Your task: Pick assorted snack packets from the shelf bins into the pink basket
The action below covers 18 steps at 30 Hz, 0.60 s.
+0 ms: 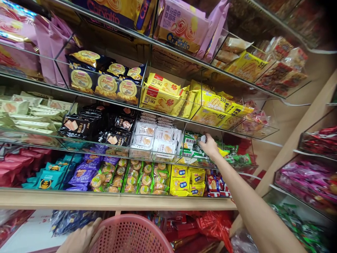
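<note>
My left hand (82,236), low in the head view, is closed on the rim of a red-pink perforated plastic basket (131,223). Only part of the basket's inside shows, a bare perforated wall. Up on the shelf, my right hand (210,146) reaches into a clear-walled compartment of green and white snack packets (189,140). Its thumb and fingers draw together by a small whitish piece, too blurred to name. Some fingertips are hidden. A yellow packet (223,152) lies just right of the hand.
White cake packets (154,138) and black packets (116,126) fill the compartments to the left. Above run clear-fronted shelves with yellow biscuit packs (163,93). Yellow packets (187,181) stand on the row below. A wooden upright (297,123) separates another shelf on the right.
</note>
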Available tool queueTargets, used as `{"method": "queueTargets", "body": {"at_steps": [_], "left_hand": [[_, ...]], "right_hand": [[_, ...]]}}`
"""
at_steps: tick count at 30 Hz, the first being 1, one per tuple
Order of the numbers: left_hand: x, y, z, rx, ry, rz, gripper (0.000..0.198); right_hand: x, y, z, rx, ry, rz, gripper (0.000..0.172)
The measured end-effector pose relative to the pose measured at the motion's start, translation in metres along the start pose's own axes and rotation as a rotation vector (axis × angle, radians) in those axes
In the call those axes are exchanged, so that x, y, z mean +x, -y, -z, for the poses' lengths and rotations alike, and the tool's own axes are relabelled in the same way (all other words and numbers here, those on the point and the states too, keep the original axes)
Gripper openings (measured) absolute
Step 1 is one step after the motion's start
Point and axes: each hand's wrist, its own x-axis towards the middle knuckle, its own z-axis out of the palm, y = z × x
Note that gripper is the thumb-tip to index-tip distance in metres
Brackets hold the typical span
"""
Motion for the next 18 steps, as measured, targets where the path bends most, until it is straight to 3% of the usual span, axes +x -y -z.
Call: {"method": "queueTargets", "body": {"at_steps": [5,10,18], "left_hand": [[-0.002,-0.009,0.013,0.017,-0.002,-0.015,0.041],[-0.002,-0.013,0.019,0.09,0.051,-0.039,0.044],[-0.003,-0.015,0.021,0.083,0.072,-0.021,0.046]], "right_hand": [[0.002,0.003,-0.001,-0.01,0.03,0.035,0.044],[-0.003,0.004,0.008,-0.013,-0.056,0.042,0.044],[-0.047,0.005,0.034,0.113,-0.205,0.095,0.048]]}}
